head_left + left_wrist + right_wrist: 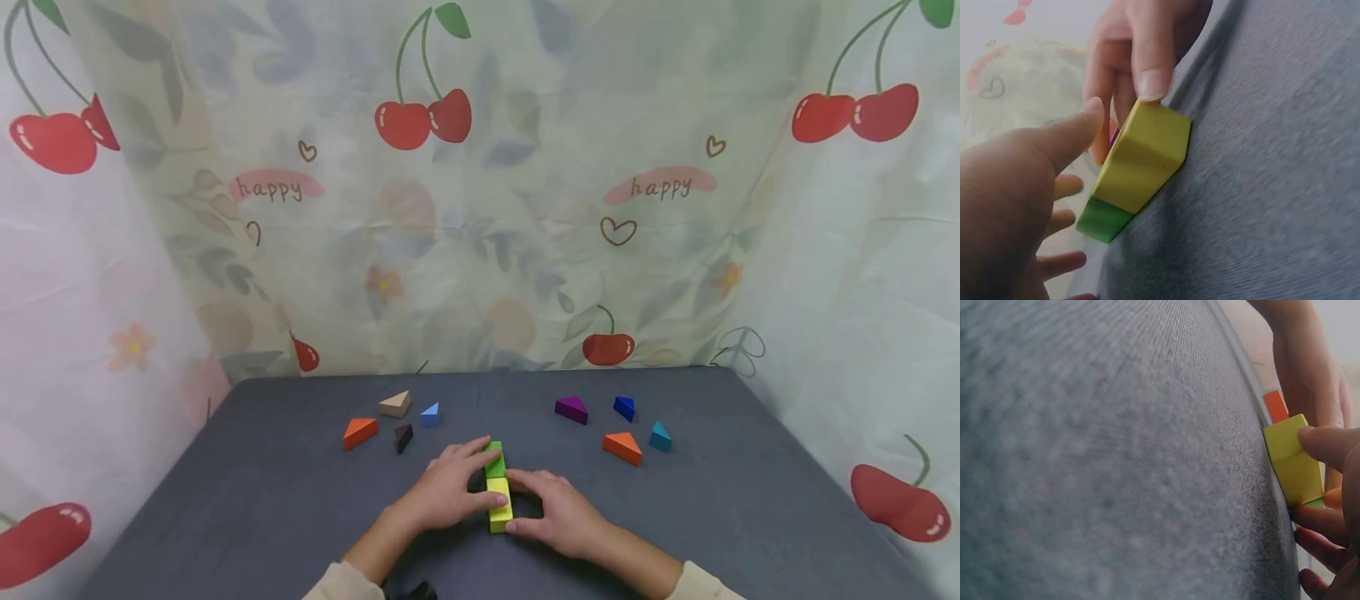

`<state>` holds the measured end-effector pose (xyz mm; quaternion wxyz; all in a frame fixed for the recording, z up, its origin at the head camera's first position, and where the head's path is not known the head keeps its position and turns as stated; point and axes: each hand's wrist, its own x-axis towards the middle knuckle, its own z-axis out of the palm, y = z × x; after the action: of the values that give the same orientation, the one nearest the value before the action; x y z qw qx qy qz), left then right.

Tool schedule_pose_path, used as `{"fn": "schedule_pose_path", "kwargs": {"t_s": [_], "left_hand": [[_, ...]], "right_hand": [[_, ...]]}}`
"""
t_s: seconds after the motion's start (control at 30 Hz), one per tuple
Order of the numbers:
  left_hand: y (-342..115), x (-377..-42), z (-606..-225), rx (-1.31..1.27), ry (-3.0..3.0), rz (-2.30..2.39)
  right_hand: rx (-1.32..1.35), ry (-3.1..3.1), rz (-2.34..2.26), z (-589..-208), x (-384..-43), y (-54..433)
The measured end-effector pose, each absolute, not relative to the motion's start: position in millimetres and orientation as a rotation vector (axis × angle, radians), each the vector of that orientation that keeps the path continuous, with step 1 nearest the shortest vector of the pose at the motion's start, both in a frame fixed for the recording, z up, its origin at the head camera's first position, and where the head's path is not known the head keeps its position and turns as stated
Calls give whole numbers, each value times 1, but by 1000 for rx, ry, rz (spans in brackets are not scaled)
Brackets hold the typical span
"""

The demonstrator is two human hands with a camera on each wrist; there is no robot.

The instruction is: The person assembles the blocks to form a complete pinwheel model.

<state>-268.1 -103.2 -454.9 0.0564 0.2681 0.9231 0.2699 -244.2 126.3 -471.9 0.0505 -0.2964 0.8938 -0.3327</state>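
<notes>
A yellow block [499, 515] stands end to end with a green block [496, 467] on the dark tabletop, the green one farther away. My right hand [566, 512] is on their right side: its thumb touches the yellow block's near end, and its index finger is by the joint between the two blocks. My left hand [448, 490] arches over from the left with relaxed fingers. Its index fingertip is over the green block and its thumb over the yellow one; in the left wrist view that thumb [1082, 128] looks slightly apart from the yellow block.
Behind on the left lie orange [360, 433], beige [396, 404], dark brown [403, 437] and light blue [430, 415] triangular blocks. On the right are purple [572, 408], dark blue [625, 407], orange [622, 447] and teal [661, 437] ones. A cherry-print curtain [465, 275] encloses the table.
</notes>
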Motion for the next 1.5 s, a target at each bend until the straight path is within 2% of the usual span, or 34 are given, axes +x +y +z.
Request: {"fn": "schedule_pose_path", "kwargs": {"t_s": [0.43, 1.5], "left_hand": [[-101, -261, -458, 802, 2800, 788], [-103, -261, -463, 817, 2813, 876]], "right_hand": [[-824, 2714, -978, -465, -239, 122], [-846, 2732, -975, -464, -238, 119]]}}
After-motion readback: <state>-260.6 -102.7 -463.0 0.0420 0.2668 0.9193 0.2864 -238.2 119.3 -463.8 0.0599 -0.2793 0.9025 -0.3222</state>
